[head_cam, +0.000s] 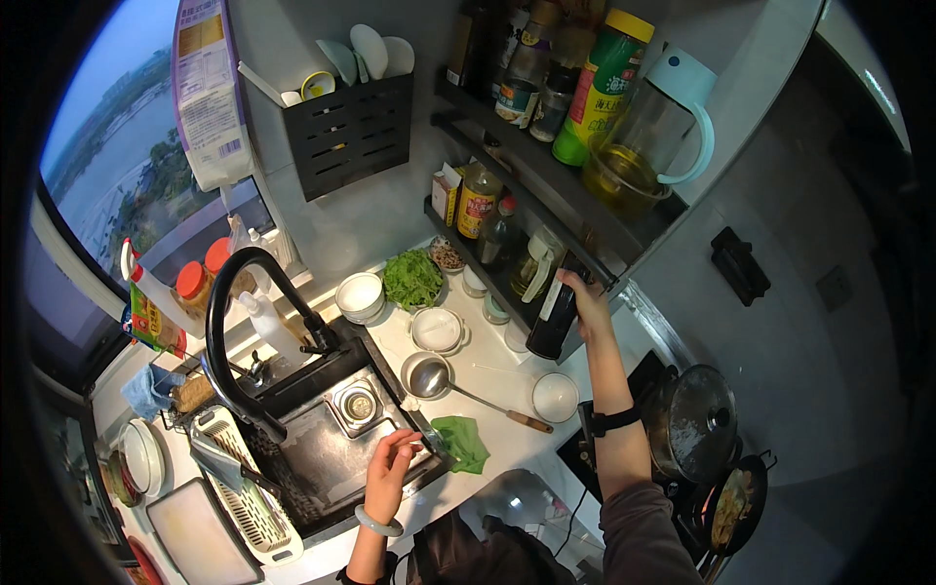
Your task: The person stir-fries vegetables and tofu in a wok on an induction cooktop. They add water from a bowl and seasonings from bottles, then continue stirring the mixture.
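Observation:
My right hand (591,303) grips a dark rectangular bottle (553,325) at the right end of the lower wall shelf (482,270). The bottle is tilted, and part of its upper end is behind my fingers. Beside it on the shelf stands a glass oil pot with a pale handle (540,263). My left hand (391,461) hovers over the front right corner of the black sink (314,453), fingers loosely curled and holding nothing. Just right of it, a crumpled green sheet or leaf (462,444) lies on the counter. A metal ladle with a wooden handle (431,378) rests across a bowl (418,358).
A black faucet (219,322) arches over the sink. A knife (227,464) lies across a white drain basket (252,512). Leafy greens (413,278) and a glass bowl (556,397) stand on the counter. A lidded pot (695,424) and a frying pan with food (735,504) sit right.

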`<state>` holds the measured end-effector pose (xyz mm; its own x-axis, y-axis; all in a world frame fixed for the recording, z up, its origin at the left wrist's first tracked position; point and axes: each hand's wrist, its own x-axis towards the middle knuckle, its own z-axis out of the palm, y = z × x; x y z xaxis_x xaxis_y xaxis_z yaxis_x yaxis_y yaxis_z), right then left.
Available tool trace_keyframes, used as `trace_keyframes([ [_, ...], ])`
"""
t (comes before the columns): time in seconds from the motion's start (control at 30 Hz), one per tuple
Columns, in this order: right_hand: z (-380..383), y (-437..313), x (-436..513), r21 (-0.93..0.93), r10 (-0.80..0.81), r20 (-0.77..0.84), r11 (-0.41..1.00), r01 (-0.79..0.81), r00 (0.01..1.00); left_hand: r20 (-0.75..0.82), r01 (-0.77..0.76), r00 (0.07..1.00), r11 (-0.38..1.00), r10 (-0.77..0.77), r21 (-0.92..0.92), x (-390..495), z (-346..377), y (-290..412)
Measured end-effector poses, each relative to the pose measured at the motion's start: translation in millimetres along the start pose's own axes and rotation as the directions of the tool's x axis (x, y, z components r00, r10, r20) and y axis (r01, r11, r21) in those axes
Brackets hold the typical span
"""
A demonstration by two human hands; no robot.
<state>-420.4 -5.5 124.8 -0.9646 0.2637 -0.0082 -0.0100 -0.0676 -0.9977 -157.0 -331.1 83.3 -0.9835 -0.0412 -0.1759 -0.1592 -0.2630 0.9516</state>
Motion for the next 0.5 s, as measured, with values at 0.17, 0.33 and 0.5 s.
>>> trace_keyframes([
  [0.17,4,6,20,-0.059,-0.268,0.010,0.962,0.268,0.963,0.026,0.032,0.999,0.999,-0.033,0.019,4,3,0],
  [0.33,14,24,25,-0.281,-0.476,-0.189,0.864,0.417,0.859,0.028,0.066,0.997,0.998,-0.066,0.007,1,5,0],
  [0.5,13,44,19,-0.219,-0.554,-0.256,0.832,0.511,0.792,0.075,0.096,0.992,0.995,-0.098,0.038,-3,14,2],
])
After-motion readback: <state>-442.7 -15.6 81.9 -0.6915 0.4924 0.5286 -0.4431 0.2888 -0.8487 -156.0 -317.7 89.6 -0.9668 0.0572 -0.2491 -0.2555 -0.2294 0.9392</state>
